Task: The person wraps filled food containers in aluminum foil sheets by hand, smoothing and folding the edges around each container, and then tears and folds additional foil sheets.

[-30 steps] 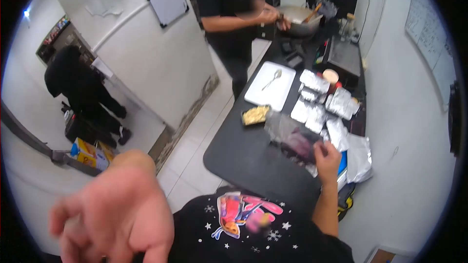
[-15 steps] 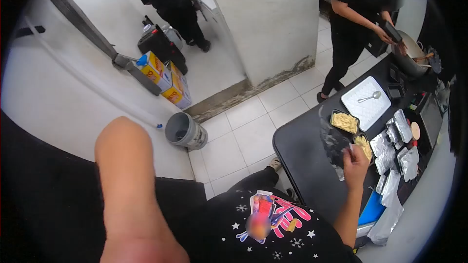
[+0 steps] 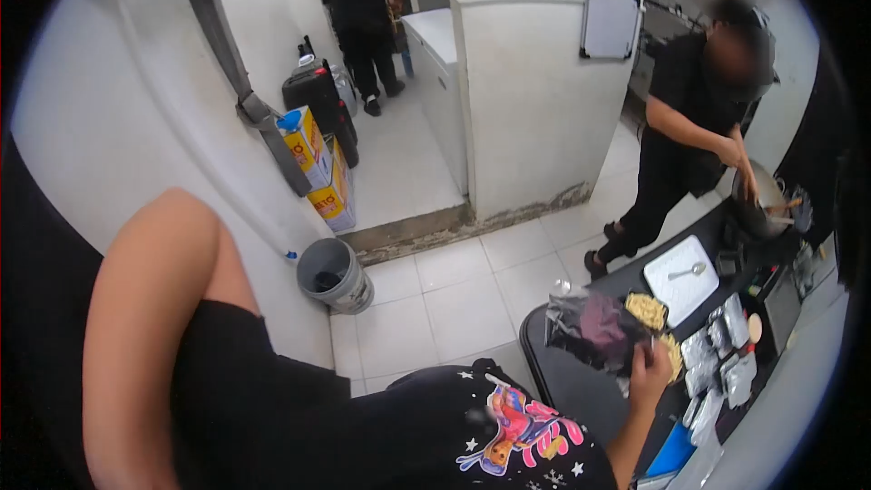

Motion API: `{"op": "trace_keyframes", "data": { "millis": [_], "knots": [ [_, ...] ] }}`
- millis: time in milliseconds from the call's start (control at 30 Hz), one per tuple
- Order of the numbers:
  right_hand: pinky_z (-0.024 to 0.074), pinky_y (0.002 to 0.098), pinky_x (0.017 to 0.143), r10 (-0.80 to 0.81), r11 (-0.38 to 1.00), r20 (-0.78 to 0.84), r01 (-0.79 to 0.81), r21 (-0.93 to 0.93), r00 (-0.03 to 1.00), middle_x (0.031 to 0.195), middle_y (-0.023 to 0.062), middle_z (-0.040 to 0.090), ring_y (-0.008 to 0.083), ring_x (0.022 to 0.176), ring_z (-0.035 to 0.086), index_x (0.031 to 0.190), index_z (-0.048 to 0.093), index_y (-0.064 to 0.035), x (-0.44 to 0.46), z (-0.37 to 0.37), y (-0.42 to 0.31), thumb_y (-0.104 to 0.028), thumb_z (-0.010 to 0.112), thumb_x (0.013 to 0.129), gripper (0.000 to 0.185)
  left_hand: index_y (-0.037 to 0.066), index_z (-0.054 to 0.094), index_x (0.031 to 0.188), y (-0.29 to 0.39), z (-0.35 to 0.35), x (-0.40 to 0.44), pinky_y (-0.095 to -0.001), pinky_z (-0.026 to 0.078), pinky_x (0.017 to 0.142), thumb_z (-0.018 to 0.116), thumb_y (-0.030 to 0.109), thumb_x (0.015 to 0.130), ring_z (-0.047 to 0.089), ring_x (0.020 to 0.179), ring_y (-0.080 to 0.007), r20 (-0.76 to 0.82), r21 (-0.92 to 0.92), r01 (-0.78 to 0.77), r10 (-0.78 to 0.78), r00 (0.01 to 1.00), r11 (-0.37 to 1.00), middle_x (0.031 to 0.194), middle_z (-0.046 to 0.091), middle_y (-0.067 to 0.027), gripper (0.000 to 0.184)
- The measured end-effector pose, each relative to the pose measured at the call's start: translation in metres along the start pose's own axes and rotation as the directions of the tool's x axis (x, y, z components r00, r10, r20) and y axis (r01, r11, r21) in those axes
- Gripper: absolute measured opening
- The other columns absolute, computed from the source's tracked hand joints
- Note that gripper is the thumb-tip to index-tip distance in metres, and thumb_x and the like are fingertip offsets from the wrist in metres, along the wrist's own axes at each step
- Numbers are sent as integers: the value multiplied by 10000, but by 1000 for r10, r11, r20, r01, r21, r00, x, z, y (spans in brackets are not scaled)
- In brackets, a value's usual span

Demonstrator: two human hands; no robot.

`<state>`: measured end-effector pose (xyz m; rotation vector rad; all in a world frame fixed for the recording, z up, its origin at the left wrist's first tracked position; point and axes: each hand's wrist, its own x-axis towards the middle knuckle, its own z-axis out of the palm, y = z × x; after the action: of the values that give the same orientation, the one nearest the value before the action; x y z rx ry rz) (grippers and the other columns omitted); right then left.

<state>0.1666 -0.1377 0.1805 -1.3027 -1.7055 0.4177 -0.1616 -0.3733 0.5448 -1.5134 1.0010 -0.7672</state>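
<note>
My right hand [image 3: 646, 370] is closed in a pinch at the edge of a thin, dark see-through plastic bag [image 3: 581, 319], which bulges over the table's near corner. A purplish patch shows within the bag; what it is, I cannot make out. Just beyond the hand sits a black tray of pale cut food [image 3: 646, 310], and a second tray of pale food [image 3: 672, 358] is partly hidden behind my fingers. My left arm is raised along the left side with its elbow bent; the left hand itself is out of view.
On the black table [image 3: 581, 399] are a white tray [image 3: 680, 295] with a spoon [image 3: 687, 270] and several foil-wrapped packs [image 3: 726, 345]. A co-worker [image 3: 694, 109] stands by a large wok [image 3: 762, 204]. Another person stands farther back. A grey bucket [image 3: 336, 274] is on the floor.
The plastic bag has lifted and puffed out from lying flat on the table. My view has shifted. The co-worker's hands have lowered to the wok, and the dark container they held no longer shows.
</note>
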Motion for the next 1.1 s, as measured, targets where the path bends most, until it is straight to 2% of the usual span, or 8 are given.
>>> {"op": "trace_keyframes", "data": {
  "millis": [200,267,300,400,533,767,1000,1100],
  "knots": [
    [446,298,600,136,990,-97,-131,59,986,722,116,584,175,643,570,837,583,31,-46,25,1,-22,616,800,73,183,525,1198,9,-82,-133,-433,369,1030,556,262,879,495,1183,-209,-469,126,541,-431,771,832,1235,550,-75,331],
    [445,300,589,92,995,-117,-87,48,989,712,118,578,171,625,559,834,580,36,-53,33,-5,-21,614,803,73,181,494,1258,32,-123,-283,-435,406,982,603,286,826,519,1149,-271,-298,487,870,-923,242,71,1214,565,-124,458],
    [442,301,582,101,995,-116,-98,33,988,699,113,571,164,617,549,830,577,38,-54,35,-8,-21,614,806,74,180,479,1287,38,-144,-368,-436,425,958,627,298,799,531,1132,-303,-179,724,633,-961,-211,-274,1203,572,-148,524],
    [435,291,577,172,984,-29,-170,56,985,695,81,574,138,612,533,822,582,35,-48,29,-7,-15,599,818,53,212,290,1440,87,-199,-498,-428,455,937,666,362,761,517,1171,-332,-102,995,-96,-327,-939,-36,1257,551,-165,791],
    [427,290,567,31,998,-155,-38,-42,987,672,76,561,141,599,522,803,576,35,-34,30,-40,-16,598,816,57,106,219,1452,82,-224,-511,-389,524,602,639,356,792,650,627,-255,-202,958,-106,-363,-910,-267,827,666,-186,821],
    [446,318,579,-29,998,-155,19,-67,988,678,127,576,215,600,566,834,616,8,-34,44,-29,-41,616,795,63,101,316,1422,85,-270,-548,-415,443,966,669,480,737,550,1135,-308,-128,987,-84,-356,-926,-136,1271,550,-138,857],
    [462,349,616,200,959,-209,-236,-160,957,778,142,614,277,679,605,848,614,-15,-53,53,-56,-100,632,787,106,62,383,1352,211,-373,-697,-461,483,685,592,520,824,610,700,-335,-190,846,-174,19,-982,-503,1022,610,-209,729],
    [481,381,673,415,899,-325,-437,6,850,811,162,628,341,764,616,870,614,-40,-97,53,-33,-139,606,798,123,8,469,1235,312,-324,-647,-448,491,720,645,411,800,613,724,-331,-258,917,-309,217,-942,-251,991,608,-199,618]
  ]
}}
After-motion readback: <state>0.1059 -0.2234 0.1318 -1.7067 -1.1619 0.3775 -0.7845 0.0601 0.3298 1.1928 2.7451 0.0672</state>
